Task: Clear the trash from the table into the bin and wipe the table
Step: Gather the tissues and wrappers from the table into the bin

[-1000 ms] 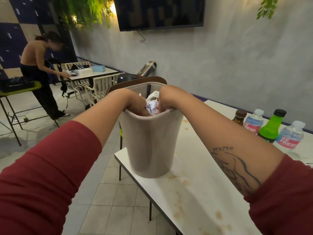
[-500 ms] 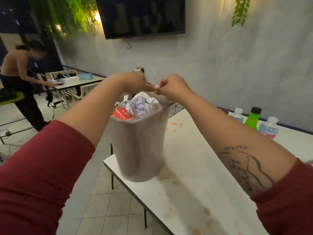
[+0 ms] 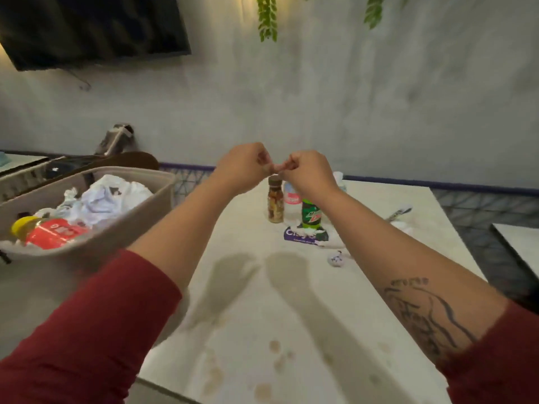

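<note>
Beige bin [image 3: 140, 225] brimming with crumpled paper [image 3: 112, 196]

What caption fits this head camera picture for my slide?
Two bare hands, left hand and right hand, meet above the stained white table beside the full beige plastic bin.

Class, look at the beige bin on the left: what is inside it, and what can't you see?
Inside the bin: crumpled white paper and a red-labelled bottle with a yellow cap, piled near the rim. Whatever lies beneath that top layer is covered.
</note>
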`<state>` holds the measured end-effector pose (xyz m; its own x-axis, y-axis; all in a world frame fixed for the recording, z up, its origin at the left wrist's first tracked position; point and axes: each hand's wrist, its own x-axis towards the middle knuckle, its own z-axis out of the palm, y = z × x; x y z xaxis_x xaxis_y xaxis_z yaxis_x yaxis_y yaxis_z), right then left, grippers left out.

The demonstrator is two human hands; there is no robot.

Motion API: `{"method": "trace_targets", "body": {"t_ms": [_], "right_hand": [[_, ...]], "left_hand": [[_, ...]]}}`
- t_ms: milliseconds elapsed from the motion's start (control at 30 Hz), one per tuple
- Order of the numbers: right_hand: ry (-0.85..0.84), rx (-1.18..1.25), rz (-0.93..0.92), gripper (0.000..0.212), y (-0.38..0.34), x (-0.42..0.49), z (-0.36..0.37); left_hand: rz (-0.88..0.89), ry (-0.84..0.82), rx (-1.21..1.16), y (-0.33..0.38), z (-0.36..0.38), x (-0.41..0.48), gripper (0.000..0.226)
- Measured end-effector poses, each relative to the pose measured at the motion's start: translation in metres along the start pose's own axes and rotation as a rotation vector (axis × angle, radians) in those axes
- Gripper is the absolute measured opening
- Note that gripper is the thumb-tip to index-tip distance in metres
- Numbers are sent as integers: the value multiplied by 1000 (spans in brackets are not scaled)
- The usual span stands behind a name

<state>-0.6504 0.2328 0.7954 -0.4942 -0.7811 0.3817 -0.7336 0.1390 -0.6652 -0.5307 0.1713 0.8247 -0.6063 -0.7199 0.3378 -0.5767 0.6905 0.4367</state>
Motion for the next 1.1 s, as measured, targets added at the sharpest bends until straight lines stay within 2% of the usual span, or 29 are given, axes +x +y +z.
{"method": "trace_targets", "body": {"t_ms": [67,200,467,667,767,967,1100], "right_hand": [[23,-11,73,17,33,-9,-10],[80,-68,232,12,98,-27,-36],[139,-105,481,32,192,-63,-66],[118,-227,657,35,232,-84,-57],[63,-314,661,30,242,-89,-49],[-108,-437,552,39,250,-90,-30],[-177,-569,533,37,253,-93,-22]], "left_hand": [[17,-67,-51,11,32,2,18],[48,-202,-81,30,89,3,13],[108,-370,-147,48,174,4,11],[89,-422,-90,40,226,0,26],[71,-427,-33,34,243,-1,31],[76,-452,20,25,266,-3,44],[84,-497,14,21,273,-5,39]]}}
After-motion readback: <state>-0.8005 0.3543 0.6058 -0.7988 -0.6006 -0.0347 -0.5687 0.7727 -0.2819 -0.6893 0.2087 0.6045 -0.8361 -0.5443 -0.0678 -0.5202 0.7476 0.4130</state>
